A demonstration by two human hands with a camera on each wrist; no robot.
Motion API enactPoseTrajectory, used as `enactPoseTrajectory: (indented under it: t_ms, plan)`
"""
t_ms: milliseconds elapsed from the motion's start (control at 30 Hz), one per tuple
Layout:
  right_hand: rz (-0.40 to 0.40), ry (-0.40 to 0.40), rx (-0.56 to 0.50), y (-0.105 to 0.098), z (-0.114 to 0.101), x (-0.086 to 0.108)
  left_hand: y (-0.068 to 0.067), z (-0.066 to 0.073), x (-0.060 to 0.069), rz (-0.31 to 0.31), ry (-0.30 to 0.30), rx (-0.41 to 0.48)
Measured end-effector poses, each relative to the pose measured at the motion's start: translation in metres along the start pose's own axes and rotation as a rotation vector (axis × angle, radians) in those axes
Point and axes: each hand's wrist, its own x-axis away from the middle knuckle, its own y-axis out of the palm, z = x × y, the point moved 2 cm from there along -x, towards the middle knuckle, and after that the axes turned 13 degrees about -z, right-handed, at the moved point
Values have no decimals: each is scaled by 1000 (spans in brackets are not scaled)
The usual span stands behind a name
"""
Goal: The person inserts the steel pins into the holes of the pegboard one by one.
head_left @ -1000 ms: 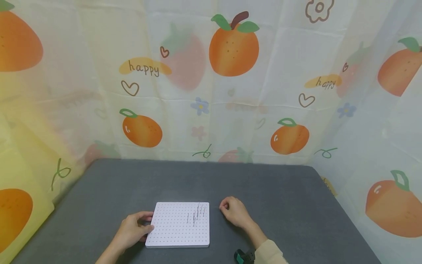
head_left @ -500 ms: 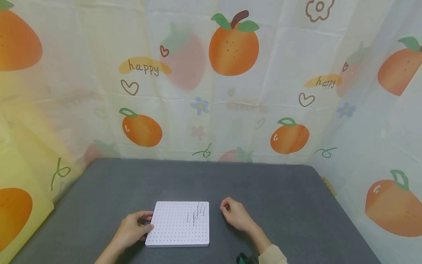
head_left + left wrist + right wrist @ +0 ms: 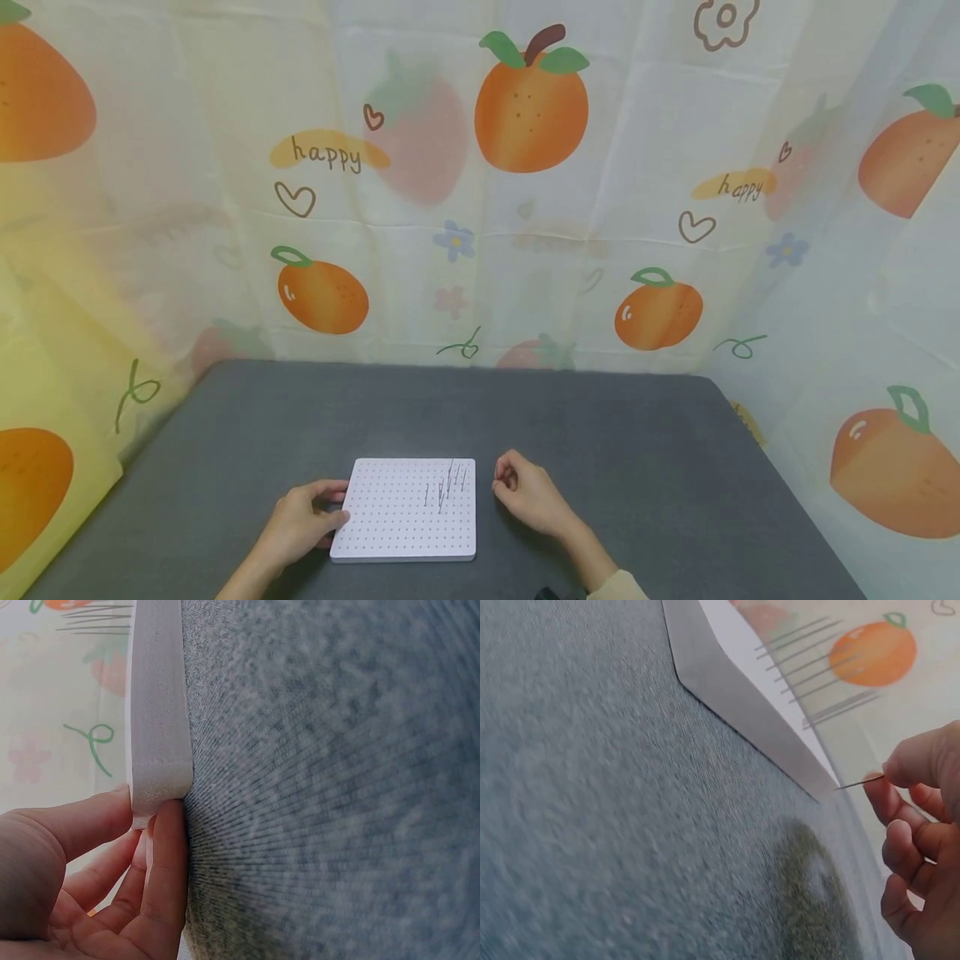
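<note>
A white square board with a grid of small holes lies on the dark table. Several thin dark needles stand upright in its right half; they also show in the right wrist view. At the board's left edge, my left hand holds on, thumb at the upper edge and fingers against the side, as the left wrist view shows at the board's edge. My right hand is just right of the board, apart from it. Between thumb and index finger it pinches one thin needle, its other fingers curled.
A grey-black cloth-like surface covers the table around the board. Behind and at both sides hangs a pale curtain printed with oranges. A dark strap piece shows by the right sleeve.
My right hand has shifted slightly left, closer to the board, and its fingers have turned a little. The left hand and the board keep their place.
</note>
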Motion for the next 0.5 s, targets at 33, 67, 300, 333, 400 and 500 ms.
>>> enactPoseTrajectory:
  t_ms: [33, 67, 300, 333, 400, 500]
  plan:
    - [10, -9, -6, 1, -1, 0, 0, 0, 0, 0, 1, -1]
    - [21, -18, -14, 1, -2, 0, 0, 0, 0, 1, 0, 1]
    - [72, -81, -56, 5, -11, 0, 0, 1, 0, 2, 1, 8]
    - [76, -89, -62, 6, -12, 0, 0, 1, 0, 1, 0, 9]
    - [91, -115, -58, 7, -14, -1, 0, 2, 0, -4, 1, 5]
    - [121, -141, -27, 10, -17, -1, 0, 2, 0, -11, -5, 2]
